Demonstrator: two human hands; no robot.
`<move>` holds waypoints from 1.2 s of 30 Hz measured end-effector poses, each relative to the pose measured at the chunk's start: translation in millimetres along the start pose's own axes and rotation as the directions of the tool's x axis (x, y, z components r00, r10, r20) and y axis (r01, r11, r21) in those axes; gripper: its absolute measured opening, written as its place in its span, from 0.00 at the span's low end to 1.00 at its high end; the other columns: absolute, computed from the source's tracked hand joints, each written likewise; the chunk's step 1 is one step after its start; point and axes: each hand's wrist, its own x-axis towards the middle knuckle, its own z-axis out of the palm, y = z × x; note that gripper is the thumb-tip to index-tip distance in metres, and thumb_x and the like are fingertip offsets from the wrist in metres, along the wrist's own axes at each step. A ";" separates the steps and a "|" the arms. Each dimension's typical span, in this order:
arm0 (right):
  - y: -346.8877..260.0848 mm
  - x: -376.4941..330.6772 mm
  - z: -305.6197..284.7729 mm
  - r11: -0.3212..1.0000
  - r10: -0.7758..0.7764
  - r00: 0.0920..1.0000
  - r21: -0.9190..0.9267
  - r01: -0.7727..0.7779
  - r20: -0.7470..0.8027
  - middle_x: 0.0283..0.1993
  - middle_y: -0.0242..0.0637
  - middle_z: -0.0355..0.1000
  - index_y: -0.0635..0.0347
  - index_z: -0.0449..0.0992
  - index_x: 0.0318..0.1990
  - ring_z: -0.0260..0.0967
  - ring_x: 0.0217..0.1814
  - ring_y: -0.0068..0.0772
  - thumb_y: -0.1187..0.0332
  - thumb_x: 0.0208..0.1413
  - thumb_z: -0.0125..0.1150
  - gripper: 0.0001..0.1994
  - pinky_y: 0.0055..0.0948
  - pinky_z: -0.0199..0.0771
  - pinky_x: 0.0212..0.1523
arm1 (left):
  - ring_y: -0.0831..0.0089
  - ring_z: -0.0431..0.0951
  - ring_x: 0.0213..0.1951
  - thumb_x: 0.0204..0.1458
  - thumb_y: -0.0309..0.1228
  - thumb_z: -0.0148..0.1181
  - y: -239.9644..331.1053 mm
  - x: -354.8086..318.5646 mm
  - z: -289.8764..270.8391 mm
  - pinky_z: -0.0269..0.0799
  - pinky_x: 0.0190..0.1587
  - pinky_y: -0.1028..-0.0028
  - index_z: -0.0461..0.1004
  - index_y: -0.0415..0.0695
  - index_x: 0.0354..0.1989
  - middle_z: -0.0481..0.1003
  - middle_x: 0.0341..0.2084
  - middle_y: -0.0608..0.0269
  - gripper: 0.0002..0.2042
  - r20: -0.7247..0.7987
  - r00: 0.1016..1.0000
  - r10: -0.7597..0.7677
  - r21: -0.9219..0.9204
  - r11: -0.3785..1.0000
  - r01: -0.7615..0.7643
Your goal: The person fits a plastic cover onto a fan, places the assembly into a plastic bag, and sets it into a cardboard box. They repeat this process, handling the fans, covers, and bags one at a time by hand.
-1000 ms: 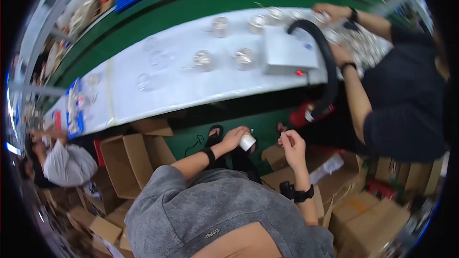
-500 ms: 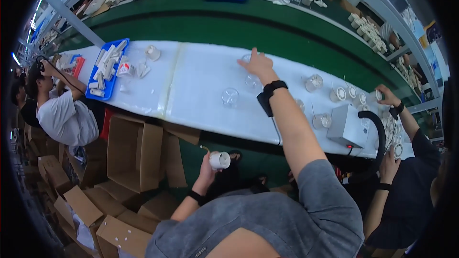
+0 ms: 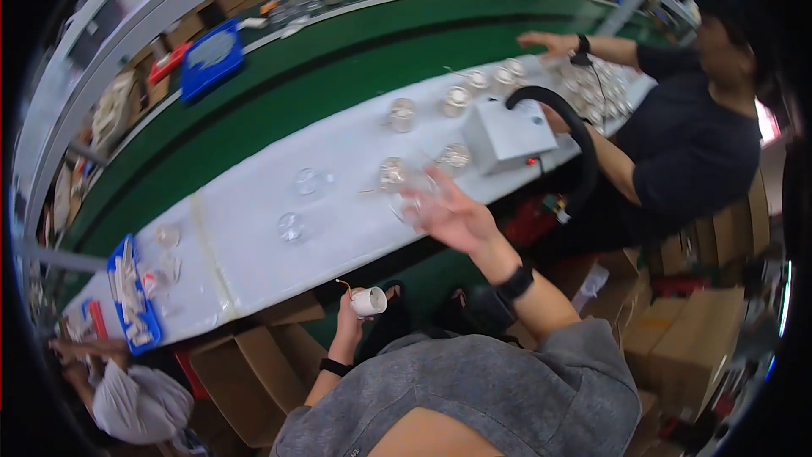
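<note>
Left hand point(image 3: 351, 311) clamps a small white socket point(image 3: 369, 301) w/ wire, low by the surface point(image 3: 254, 245) edge. Right hand point(image 3: 452, 218), fingers apart, seems to cup a clear glass cover point(image 3: 414, 195), blurred. Glass likely light, slick, fragile; best held around its rim.

Lighting: bright, even, from overhead; the long white-covered bench point(image 3: 338, 203) reflects it strongly and looks slightly washed out. Shadows: soft, weak, deepest under the bench edge and among the brown cardboard boxes point(image 3: 245, 372). Glare: small highlights on the clear glass cups point(image 3: 292, 226). Blur: motion smear on the raised right hand point(image 3: 448, 216); the left hand point(image 3: 351, 313) is sharper. Distortion: heavy fisheye; bench and green conveyor belt point(image 3: 321, 76) bow into arcs. Edges: black circular vignette, colour fringing, soft focus toward the rim.
</note>
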 end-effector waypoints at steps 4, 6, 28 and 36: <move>-8.1 -146.1 -54.0 0.887 0.005 0.958 0.444 0.129 -0.288 0.47 0.54 0.58 0.54 0.62 0.48 0.59 0.43 0.50 0.51 0.48 0.43 0.22 0.39 0.63 0.35 | 0.74 0.71 0.23 0.53 0.44 0.31 5.4 11.1 49.5 0.64 0.17 0.78 0.64 0.46 0.35 0.71 0.24 0.64 0.17 0.108 0.986 -0.124 0.195 0.976 0.101; -9.5 -196.6 -86.4 0.816 -0.035 0.957 0.544 0.194 -0.288 0.45 0.54 0.61 0.56 0.65 0.45 0.61 0.40 0.48 0.50 0.49 0.42 0.22 0.37 0.64 0.33 | 0.74 0.71 0.24 0.53 0.44 0.31 0.5 13.4 67.2 0.64 0.17 0.78 0.64 0.46 0.35 0.71 0.24 0.65 0.17 0.171 0.977 -0.124 0.268 0.960 0.075; -42.9 -227.7 -277.2 0.896 -0.345 0.337 -0.201 0.396 -0.876 0.28 0.34 0.67 0.52 0.66 0.39 0.64 0.19 0.30 0.58 0.45 0.50 0.14 0.25 0.64 0.23 | 0.70 0.71 0.25 0.52 0.45 0.30 -42.2 -30.0 172.4 0.64 0.18 0.76 0.64 0.43 0.36 0.71 0.27 0.62 0.19 0.075 0.984 -0.162 0.351 0.928 0.126; -51.9 -230.9 -248.6 0.899 -0.399 0.325 -0.296 0.323 -0.857 0.29 0.35 0.66 0.55 0.65 0.41 0.64 0.19 0.29 0.60 0.46 0.50 0.15 0.23 0.63 0.20 | 0.70 0.69 0.20 0.52 0.44 0.32 -27.8 -27.6 202.6 0.62 0.16 0.76 0.64 0.43 0.36 0.70 0.25 0.60 0.18 0.280 0.920 -0.273 0.303 0.935 0.186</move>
